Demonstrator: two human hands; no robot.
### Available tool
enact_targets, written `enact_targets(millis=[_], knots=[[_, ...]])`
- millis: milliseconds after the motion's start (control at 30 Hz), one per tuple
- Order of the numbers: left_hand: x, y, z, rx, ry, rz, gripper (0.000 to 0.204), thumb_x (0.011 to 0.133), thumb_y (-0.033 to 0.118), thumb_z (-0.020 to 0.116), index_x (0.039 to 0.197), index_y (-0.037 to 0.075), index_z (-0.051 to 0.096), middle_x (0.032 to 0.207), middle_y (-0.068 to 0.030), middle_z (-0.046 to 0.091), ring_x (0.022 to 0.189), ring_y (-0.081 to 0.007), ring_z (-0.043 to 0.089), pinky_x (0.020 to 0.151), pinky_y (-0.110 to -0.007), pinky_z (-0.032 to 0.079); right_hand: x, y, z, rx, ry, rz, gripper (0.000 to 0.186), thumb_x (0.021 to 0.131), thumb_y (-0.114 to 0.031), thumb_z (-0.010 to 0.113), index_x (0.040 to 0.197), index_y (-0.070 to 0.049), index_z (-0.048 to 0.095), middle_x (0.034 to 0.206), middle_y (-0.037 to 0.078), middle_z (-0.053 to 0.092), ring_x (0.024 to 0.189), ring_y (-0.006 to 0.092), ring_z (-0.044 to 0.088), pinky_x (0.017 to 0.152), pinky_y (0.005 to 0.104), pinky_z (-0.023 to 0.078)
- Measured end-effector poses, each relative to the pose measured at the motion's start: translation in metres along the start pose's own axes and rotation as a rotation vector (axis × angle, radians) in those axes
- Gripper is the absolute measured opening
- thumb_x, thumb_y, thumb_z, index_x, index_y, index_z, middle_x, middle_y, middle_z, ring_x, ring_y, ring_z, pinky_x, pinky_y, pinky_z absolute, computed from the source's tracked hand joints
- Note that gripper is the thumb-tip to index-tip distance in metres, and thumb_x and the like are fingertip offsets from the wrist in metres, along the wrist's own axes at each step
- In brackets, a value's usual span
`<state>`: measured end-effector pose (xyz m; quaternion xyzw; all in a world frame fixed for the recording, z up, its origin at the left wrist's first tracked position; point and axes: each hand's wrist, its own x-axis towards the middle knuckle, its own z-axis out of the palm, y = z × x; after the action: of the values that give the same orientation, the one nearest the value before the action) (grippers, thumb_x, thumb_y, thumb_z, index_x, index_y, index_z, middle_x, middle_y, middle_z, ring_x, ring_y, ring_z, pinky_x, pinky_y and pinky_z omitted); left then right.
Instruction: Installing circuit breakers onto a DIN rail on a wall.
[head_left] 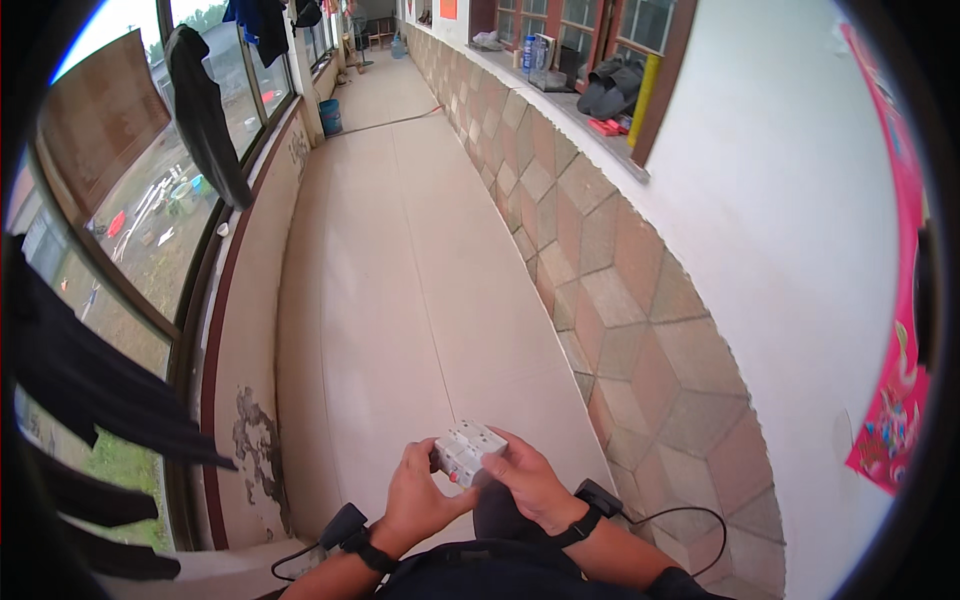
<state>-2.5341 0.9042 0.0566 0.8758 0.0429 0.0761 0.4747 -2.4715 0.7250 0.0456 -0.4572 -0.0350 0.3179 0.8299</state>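
Both hands hold a small white block-shaped device (468, 448), apparently a circuit breaker, in front of my body. Slots and ridges show on its top, with a small red part on its near side. My left hand (415, 503) is closed on its left side, with the thumb near the front. Closed on the right side, my right hand (528, 486) lays its thumb along the near right corner. The fingers beneath the device are hidden. Each wrist wears a black strap with a small black unit and a cable.
A pale tiled floor (380, 260) runs down a corridor between a stone-clad wall (600, 270) and windows. Dark clothes (205, 120) hang on the left. Further off stands a blue bucket (330, 117). The right windowsill holds a blue bottle (528, 53) and dark items.
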Motion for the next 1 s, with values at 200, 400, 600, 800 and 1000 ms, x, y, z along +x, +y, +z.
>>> enact_targets(millis=[200, 400, 600, 800, 1000], knots=[[0.17, -0.008, -0.036, 0.156, 0.134, 0.103, 0.08, 0.065, 0.024, 0.09, 0.124, -0.005, 0.045, 0.106, -0.0192, 0.056, 0.094, -0.032, 0.065, 0.081, -0.04, 0.056, 0.171, -0.074, -0.001, -0.174, -0.043, -0.033, 0.063, 0.095, -0.013, 0.071, 0.148, 0.004, 0.039, 0.135, 0.013, 0.058, 0.124, 0.0191, 0.055, 0.105, 0.0329, 0.045], [0.308, -0.029, -0.078, 0.129, 0.208, 0.085, 0.081, 0.064, 0.022, 0.089, 0.125, -0.004, 0.043, 0.111, -0.0197, 0.054, 0.096, -0.0331, 0.063, 0.084, -0.04, 0.056, 0.316, -0.136, 0.024, -0.154, -0.108, -0.017, 0.06, 0.095, -0.013, 0.07, 0.147, 0.002, 0.042, 0.135, 0.011, 0.058, 0.124, 0.0181, 0.056, 0.105, 0.0324, 0.046], [0.456, -0.089, -0.118, 0.128, 0.203, 0.109, 0.08, 0.064, 0.022, 0.089, 0.126, -0.003, 0.044, 0.108, -0.0191, 0.055, 0.093, -0.0322, 0.062, 0.081, -0.04, 0.055, 0.475, -0.158, 0.034, -0.181, -0.066, -0.048, 0.06, 0.096, -0.014, 0.07, 0.146, 0.003, 0.042, 0.135, 0.012, 0.058, 0.126, 0.0182, 0.055, 0.106, 0.0327, 0.045], [0.616, -0.135, -0.189, 0.143, 0.203, 0.205, 0.082, 0.064, 0.021, 0.089, 0.13, -0.002, 0.046, 0.104, -0.0161, 0.054, 0.087, -0.0286, 0.06, 0.076, -0.038, 0.053, 0.644, -0.19, 0.067, -0.138, 0.009, -0.066, 0.057, 0.095, -0.015, 0.069, 0.143, 0.005, 0.045, 0.134, 0.013, 0.059, 0.123, 0.0192, 0.056, 0.106, 0.0339, 0.045], [0.76, -0.169, -0.253, 0.211, 0.227, 0.24, 0.083, 0.063, 0.023, 0.09, 0.131, -0.001, 0.047, 0.103, -0.0145, 0.055, 0.085, -0.0273, 0.06, 0.074, -0.038, 0.052, 0.797, -0.228, 0.095, 0.026, -0.008, -0.009, 0.054, 0.095, -0.012, 0.067, 0.142, 0.004, 0.046, 0.135, 0.013, 0.058, 0.125, 0.0201, 0.056, 0.108, 0.0353, 0.044]])
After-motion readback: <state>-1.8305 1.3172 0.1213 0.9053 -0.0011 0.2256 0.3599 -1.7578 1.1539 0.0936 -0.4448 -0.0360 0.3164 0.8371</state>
